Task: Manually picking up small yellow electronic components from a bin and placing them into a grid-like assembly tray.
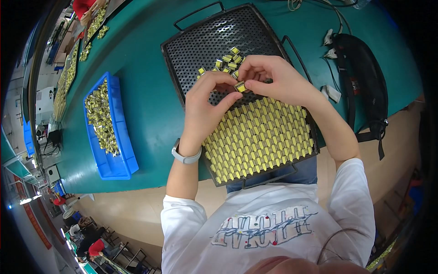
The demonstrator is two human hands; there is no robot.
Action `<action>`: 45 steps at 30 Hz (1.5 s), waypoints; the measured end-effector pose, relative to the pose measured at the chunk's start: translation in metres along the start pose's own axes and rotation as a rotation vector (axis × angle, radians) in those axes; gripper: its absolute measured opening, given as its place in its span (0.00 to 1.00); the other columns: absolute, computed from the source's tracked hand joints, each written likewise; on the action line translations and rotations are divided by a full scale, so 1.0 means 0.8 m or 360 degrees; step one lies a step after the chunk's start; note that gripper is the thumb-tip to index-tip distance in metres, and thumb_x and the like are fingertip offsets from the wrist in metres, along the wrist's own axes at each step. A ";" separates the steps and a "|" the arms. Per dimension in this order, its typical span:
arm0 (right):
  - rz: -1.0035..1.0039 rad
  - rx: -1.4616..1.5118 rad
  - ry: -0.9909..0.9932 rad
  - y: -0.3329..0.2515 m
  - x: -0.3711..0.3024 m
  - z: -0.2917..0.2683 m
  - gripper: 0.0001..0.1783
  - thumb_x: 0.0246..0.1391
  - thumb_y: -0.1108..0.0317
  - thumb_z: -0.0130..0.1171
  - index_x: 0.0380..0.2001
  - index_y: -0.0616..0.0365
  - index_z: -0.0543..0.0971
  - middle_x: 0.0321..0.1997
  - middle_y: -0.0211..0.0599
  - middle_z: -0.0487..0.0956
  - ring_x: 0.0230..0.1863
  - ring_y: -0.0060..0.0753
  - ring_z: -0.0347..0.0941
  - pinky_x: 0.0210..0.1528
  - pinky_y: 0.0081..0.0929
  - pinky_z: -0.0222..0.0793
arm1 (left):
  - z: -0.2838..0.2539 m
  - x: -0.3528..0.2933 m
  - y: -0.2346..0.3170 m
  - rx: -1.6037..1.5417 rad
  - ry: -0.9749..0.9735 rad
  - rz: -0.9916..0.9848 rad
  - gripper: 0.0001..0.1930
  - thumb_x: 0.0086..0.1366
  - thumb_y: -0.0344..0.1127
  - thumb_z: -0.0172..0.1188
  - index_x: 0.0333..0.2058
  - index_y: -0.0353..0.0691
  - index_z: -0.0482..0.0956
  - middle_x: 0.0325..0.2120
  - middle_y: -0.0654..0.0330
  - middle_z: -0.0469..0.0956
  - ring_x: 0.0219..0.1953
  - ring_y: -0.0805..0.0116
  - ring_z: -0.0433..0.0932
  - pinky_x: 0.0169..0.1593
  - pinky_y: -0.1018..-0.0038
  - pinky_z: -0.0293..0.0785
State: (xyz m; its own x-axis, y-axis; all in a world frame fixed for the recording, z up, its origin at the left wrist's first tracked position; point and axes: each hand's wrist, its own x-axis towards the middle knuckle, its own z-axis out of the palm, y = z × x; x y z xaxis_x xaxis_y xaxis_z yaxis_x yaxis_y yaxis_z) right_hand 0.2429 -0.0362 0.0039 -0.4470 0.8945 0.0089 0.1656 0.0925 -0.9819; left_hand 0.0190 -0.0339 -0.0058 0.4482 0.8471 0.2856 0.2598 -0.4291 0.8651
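Observation:
My left hand (pixel 206 101) and my right hand (pixel 277 78) meet over a black perforated metal tray (pixel 200 43). Between the fingertips of both is one small electronic component (pixel 240 86), yellow in the middle with metallic edges, like a tiny transformer. Loose components (pixel 232 58) of the same kind lie in a small heap just beyond my fingers. Nearer my body, the tray's front part is covered by neat slanted rows of yellow components (pixel 262 139). My left palm faces inward, and some right fingers curl behind the held piece.
A blue plastic bin (pixel 125 155) full of similar components stands on the green table (pixel 150 91) to the left. Wire handles (pixel 292 48) stick out from the tray. At right lie a black pouch (pixel 369 77) and white plugs with cables (pixel 332 93). Another person's hand (pixel 86 17) shows far left.

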 end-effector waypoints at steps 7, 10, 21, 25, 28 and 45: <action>-0.0404 -0.0423 0.0181 -0.011 -0.004 0.010 0.10 0.54 0.78 0.62 0.40 0.62 0.78 0.34 0.34 0.80 0.34 0.26 0.77 0.41 0.24 0.73 | -0.002 0.000 -0.002 -0.0273 0.0010 -0.0215 0.16 0.59 0.25 0.71 0.45 0.34 0.78 0.42 0.60 0.82 0.42 0.70 0.84 0.49 0.73 0.81; -0.0365 -0.0306 0.0187 -0.008 -0.004 0.009 0.09 0.54 0.78 0.62 0.40 0.62 0.78 0.35 0.34 0.80 0.34 0.26 0.77 0.41 0.25 0.73 | 0.001 -0.001 -0.005 -0.0524 0.0058 -0.0276 0.16 0.59 0.24 0.71 0.46 0.34 0.78 0.42 0.59 0.82 0.43 0.69 0.84 0.51 0.73 0.80; -0.0420 -0.0549 0.0199 -0.006 -0.005 0.011 0.09 0.54 0.77 0.65 0.39 0.64 0.80 0.36 0.39 0.82 0.36 0.34 0.81 0.41 0.28 0.77 | 0.001 -0.001 -0.001 -0.0039 0.0040 -0.0065 0.16 0.56 0.24 0.72 0.44 0.35 0.80 0.40 0.57 0.82 0.43 0.67 0.84 0.51 0.74 0.80; -0.0441 -0.0501 0.0217 -0.004 -0.005 0.015 0.08 0.54 0.79 0.64 0.39 0.64 0.80 0.37 0.40 0.83 0.37 0.35 0.82 0.42 0.28 0.78 | 0.002 -0.001 -0.005 -0.0037 0.0050 -0.0027 0.14 0.55 0.24 0.72 0.39 0.35 0.78 0.39 0.57 0.82 0.42 0.67 0.84 0.49 0.74 0.81; -0.0384 -0.0409 0.0180 -0.006 -0.005 0.013 0.08 0.54 0.79 0.64 0.38 0.65 0.81 0.37 0.40 0.83 0.38 0.34 0.82 0.43 0.27 0.78 | -0.001 -0.001 -0.006 -0.0072 0.0027 -0.0020 0.14 0.55 0.23 0.72 0.35 0.35 0.74 0.38 0.56 0.82 0.43 0.67 0.84 0.49 0.74 0.81; -0.0247 -0.0245 0.0143 -0.004 -0.005 0.011 0.07 0.55 0.77 0.64 0.38 0.65 0.82 0.36 0.39 0.84 0.39 0.30 0.83 0.46 0.26 0.78 | -0.002 -0.003 -0.001 -0.0206 -0.0003 -0.0162 0.16 0.56 0.22 0.72 0.31 0.36 0.69 0.39 0.56 0.82 0.43 0.68 0.85 0.49 0.73 0.82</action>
State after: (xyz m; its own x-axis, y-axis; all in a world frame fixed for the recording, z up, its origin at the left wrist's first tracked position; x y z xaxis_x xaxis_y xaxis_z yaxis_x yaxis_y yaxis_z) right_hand 0.2365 -0.0439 0.0050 -0.3983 0.8992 0.1809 0.2362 0.2911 -0.9271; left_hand 0.0163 -0.0346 -0.0062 0.4269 0.8834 0.1933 0.1916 -0.2972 0.9354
